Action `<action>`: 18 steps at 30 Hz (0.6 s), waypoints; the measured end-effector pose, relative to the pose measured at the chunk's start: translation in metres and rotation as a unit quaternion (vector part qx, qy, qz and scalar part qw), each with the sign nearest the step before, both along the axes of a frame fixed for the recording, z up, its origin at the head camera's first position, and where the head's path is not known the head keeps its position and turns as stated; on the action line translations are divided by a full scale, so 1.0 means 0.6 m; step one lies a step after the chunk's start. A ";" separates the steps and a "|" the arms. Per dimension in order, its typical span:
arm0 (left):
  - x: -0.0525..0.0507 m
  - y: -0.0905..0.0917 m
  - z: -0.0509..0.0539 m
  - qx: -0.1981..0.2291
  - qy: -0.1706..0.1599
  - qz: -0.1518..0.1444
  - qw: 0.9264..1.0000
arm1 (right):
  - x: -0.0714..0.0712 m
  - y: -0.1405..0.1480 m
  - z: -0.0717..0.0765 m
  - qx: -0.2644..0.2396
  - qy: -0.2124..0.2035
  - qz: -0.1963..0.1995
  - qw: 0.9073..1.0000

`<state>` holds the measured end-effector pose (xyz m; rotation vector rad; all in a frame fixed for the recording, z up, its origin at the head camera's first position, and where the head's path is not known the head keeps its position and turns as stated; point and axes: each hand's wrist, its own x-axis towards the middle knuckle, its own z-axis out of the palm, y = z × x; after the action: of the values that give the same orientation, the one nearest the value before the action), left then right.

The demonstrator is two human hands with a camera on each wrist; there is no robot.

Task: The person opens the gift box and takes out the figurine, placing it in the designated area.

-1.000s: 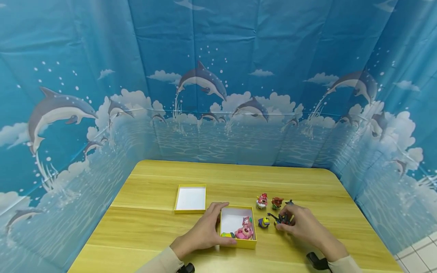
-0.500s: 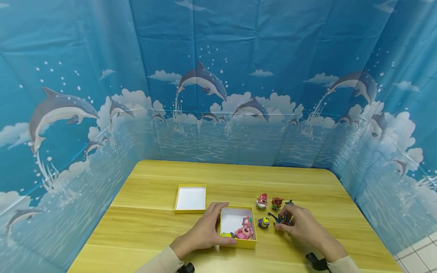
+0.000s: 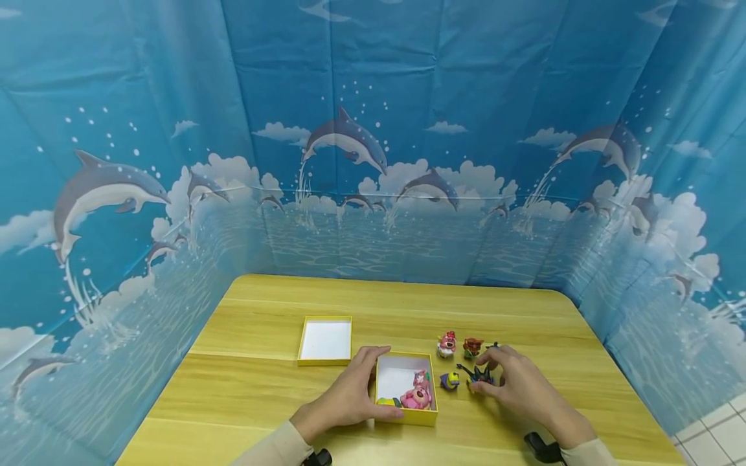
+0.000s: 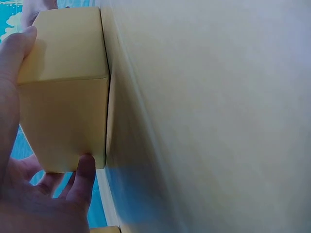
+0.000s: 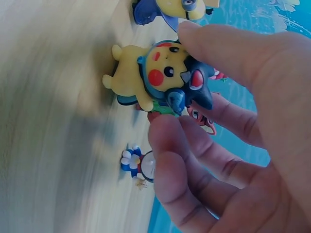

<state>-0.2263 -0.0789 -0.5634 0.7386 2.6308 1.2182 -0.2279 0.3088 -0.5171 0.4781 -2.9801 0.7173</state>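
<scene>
My left hand (image 3: 350,388) grips a yellow box (image 3: 408,418), thumb on the near wall and fingers along the far side. A pink bear figurine (image 3: 416,397), a small red-and-white figurine (image 3: 421,377) and a yellow-green one (image 3: 389,402) lie inside. To the right, my right hand (image 3: 521,385) has its thumb and fingers curled round a Pikachu figurine (image 5: 129,73) in a dark hood, low over the table. Beside it stands a yellow figurine in purple (image 3: 449,381). A blue-and-white figurine (image 5: 141,162) is partly hidden behind my right fingers.
A shallow yellow lid (image 3: 325,340) with a white inside lies left of the box, farther back. Behind the Pikachu figurine stand a pink figurine (image 3: 447,344) and a brown one (image 3: 473,347). Dolphin-printed curtains (image 3: 373,239) enclose the wooden table (image 3: 262,388).
My right fingers shift slightly, and more of the Pikachu figurine's dark hood shows. My left hand and the box stay in place.
</scene>
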 end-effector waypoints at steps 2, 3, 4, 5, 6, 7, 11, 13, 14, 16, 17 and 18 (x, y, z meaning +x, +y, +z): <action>-0.001 0.000 0.000 0.001 -0.001 -0.001 1.000 | 0.002 -0.001 0.003 0.006 0.005 -0.011 1.000; -0.001 0.000 0.000 0.000 -0.001 -0.001 1.000 | 0.003 -0.001 0.004 0.008 0.008 -0.016 1.000; -0.001 0.000 0.001 0.000 -0.002 -0.001 1.000 | 0.004 -0.002 0.006 0.009 0.010 -0.020 1.000; -0.001 0.000 0.001 0.000 -0.003 -0.001 1.000 | 0.005 -0.003 0.008 0.009 0.013 -0.024 1.000; -0.001 0.000 0.001 0.000 -0.003 -0.001 1.000 | 0.006 -0.003 0.009 0.010 0.017 -0.026 0.999; -0.001 0.000 0.002 0.000 -0.003 -0.001 1.000 | 0.007 -0.004 0.010 0.009 0.021 -0.027 0.999; -0.001 -0.001 0.002 0.000 -0.004 0.000 1.000 | 0.011 -0.009 0.014 0.002 0.040 -0.027 0.999; -0.001 -0.001 0.002 -0.001 -0.003 -0.001 1.000 | 0.014 -0.011 0.016 -0.002 0.055 -0.025 0.998; -0.001 -0.001 0.002 -0.001 -0.002 -0.001 1.000 | 0.015 -0.012 0.017 -0.004 0.064 -0.023 0.998; 0.000 0.000 0.002 -0.002 -0.001 -0.002 1.000 | 0.018 -0.015 0.020 -0.010 0.084 -0.018 0.996; 0.000 0.000 0.003 -0.004 0.000 -0.003 1.000 | 0.019 -0.017 0.021 -0.013 0.095 -0.014 0.995; 0.001 0.000 0.002 -0.004 0.000 -0.004 1.000 | 0.019 -0.019 0.022 -0.016 0.107 -0.008 0.994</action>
<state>-0.2259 -0.0789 -0.5621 0.7471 2.6297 1.2041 -0.2164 0.2976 -0.5037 0.4956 -2.7661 0.6663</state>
